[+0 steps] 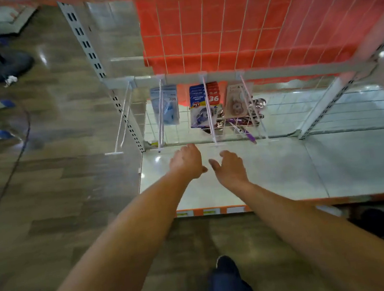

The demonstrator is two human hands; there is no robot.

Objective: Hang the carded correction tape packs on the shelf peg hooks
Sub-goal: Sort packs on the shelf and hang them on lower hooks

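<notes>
Left hand (186, 161) and right hand (230, 167) hover loose, empty, before the "30m" pack (167, 107) and, perhaps, "36" pack (213, 97).

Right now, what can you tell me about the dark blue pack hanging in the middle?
The dark blue pack is a flat card with white writing, a yellow stripe and a red logo. Its lower part is a clear bubble holding a white and purple tape roller. It hangs upright at the back of a white peg hook, with more like it behind. A red pack hangs close against its right side.
</notes>
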